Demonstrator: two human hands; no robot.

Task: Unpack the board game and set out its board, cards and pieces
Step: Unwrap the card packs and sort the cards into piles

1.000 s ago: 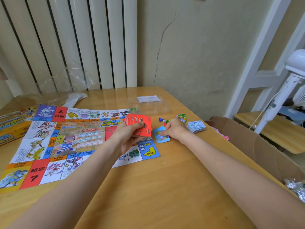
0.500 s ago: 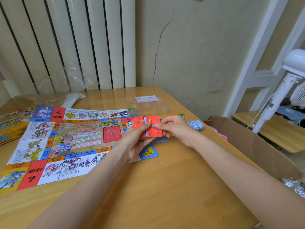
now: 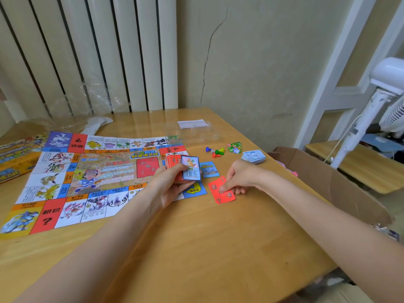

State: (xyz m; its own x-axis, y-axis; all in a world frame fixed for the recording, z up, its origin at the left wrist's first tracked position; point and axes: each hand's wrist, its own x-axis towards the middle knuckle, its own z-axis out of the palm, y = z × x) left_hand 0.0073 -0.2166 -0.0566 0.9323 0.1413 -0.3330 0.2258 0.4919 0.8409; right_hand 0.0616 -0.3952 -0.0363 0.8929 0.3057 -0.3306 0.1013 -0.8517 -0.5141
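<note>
Red card (image 3: 221,190): head view; it lies flat on the wooden table (image 3: 196,248), just right of the board's near right corner, with its long axis slanting from far-left to near-right.
Right hand (image 3: 239,178): I see the fingertips pressing down on the red card's right half, fingers fairly straight, nothing curled round it; I judge the card is being laid down.
Left hand (image 3: 172,182): it grips a fanned card deck (image 3: 184,169) over the board's right edge, thumb across the fan; a blue-framed card faces up on top, red backs showing behind it.
Blue card (image 3: 209,169): it lies flat on the table, just beyond the red card and just right of the deck.
Deciding relation: the deck lies to the left of the right hand and slightly farther away, with the blue card between them; I judge that the next card would come from the fan, so the right hand would travel left and the left hand need only hold steady.
Board (image 3: 91,176): unfolded flat on the left half of the table.
Pieces (image 3: 215,151): blue, green and red pawns stand together at the far right, well apart from both hands.
Paper money (image 3: 253,156): a stack just right of the pawns, near the table's right edge.
Progress: board and pieces are out; I judge that sorting the cards is the step in hand.
</note>
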